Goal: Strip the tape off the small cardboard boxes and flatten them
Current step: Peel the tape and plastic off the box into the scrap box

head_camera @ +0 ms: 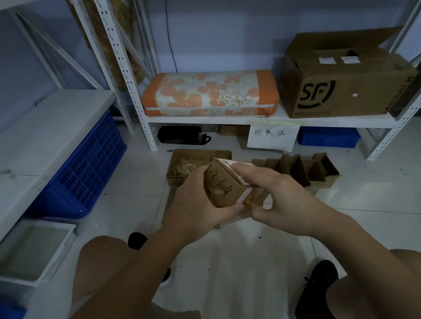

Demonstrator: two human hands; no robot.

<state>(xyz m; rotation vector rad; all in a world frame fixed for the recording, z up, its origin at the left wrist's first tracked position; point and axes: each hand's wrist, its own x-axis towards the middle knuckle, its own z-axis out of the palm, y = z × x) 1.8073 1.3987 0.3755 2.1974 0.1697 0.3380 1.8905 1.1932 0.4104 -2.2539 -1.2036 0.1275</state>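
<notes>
A small brown cardboard box (223,185) with black handwriting on its side is held above the floor in the middle of the view. My left hand (195,204) grips its left side, thumb curled under the lower edge. My right hand (279,199) holds its right side, fingers lying along the top edge where a pink-and-white label or tape strip (233,168) runs. The box's far side is hidden by my fingers.
On the white tiled floor behind stand an open carton of crumpled tape (192,163) and several folded cardboard pieces (304,167). A white rack (147,119) holds an orange cushion (209,94) and a large SF box (345,84). Blue crates (88,167) sit left.
</notes>
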